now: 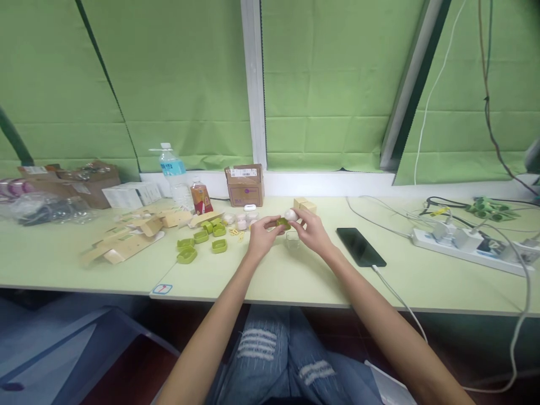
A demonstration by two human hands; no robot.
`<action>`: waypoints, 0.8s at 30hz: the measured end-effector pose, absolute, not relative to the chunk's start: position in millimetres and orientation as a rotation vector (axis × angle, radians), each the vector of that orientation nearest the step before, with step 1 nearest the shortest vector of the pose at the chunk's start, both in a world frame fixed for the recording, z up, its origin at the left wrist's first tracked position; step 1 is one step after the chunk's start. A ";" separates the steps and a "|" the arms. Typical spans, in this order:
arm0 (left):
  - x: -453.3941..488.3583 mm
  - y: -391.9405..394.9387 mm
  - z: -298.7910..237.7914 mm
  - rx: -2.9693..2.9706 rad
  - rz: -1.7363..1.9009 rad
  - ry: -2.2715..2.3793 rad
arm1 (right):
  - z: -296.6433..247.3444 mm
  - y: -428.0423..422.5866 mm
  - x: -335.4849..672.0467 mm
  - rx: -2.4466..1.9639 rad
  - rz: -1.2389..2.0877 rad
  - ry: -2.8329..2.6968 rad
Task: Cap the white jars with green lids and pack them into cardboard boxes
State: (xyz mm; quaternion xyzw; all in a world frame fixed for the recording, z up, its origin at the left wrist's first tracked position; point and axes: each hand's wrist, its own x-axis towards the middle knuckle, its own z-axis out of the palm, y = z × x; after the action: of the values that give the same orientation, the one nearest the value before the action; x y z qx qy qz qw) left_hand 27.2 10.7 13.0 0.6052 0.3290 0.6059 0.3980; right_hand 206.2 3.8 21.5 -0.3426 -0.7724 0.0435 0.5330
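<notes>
My left hand (260, 235) pinches a small green holder (282, 224) above the pale green table (295, 275). My right hand (311, 229) grips a small white rounded part (291, 215) and holds it against the top of that green holder. A small clear cup (292, 240) stands on the table just below both hands. Several more green holders (202, 241) lie to the left of my left hand. More white parts (241, 219) sit behind them.
Flat cardboard inserts (126, 239), a water bottle (172, 174), a small red carton (201, 198) and a brown box (244, 184) stand at the back left. A black phone (360, 246) on a cable lies right of my hands. A power strip (464, 244) with cables sits far right.
</notes>
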 end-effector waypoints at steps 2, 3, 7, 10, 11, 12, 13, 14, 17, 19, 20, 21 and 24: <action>28.4 10.6 13.2 1.495 1.554 0.833 | 23.3 1.4 202.7 -0.807 0.168 -1.749; 29.1 10.4 13.7 1.481 1.564 0.832 | 23.9 -0.2 200.5 -0.797 0.190 -1.736; 30.6 7.7 17.1 1.453 1.629 0.862 | 24.6 -6.7 191.5 -0.719 0.170 -1.882; 30.6 5.8 18.9 1.468 1.673 0.894 | 24.7 -8.8 188.9 -0.704 0.047 -1.921; 30.7 5.7 18.8 1.475 1.674 0.887 | 24.7 -8.9 189.1 -0.713 0.004 -1.922; 30.9 5.8 18.4 1.476 1.673 0.871 | 24.5 -8.8 189.8 -0.725 -0.034 -1.923; 31.2 6.2 17.7 1.468 1.670 0.851 | 24.1 -8.5 190.9 -0.739 -0.064 -1.926; 31.5 6.9 16.9 1.449 1.669 0.830 | 23.6 -8.0 192.0 -0.750 -0.088 -1.932; 32.0 9.2 14.7 1.372 1.652 0.774 | 21.8 -6.6 194.9 -0.769 -0.124 -1.972; 31.7 9.6 15.0 1.327 1.639 0.766 | 21.0 -5.9 195.5 -0.766 -0.121 -2.001; 31.4 9.2 15.7 1.310 1.634 0.773 | 20.8 -5.6 195.6 -0.762 -0.112 -2.007; 31.1 8.5 16.7 1.295 1.630 0.780 | 20.9 -5.3 195.6 -0.755 -0.099 -2.013; 30.6 5.6 20.4 1.261 1.606 0.769 | 21.8 -4.3 195.9 -0.727 -0.066 -2.029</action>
State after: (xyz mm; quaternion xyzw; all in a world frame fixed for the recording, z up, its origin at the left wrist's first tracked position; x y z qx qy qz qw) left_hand 30.6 5.6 20.4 0.5128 0.3127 0.6529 0.4615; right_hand 195.9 -4.3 21.8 -0.2972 -0.8291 -0.0270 0.4729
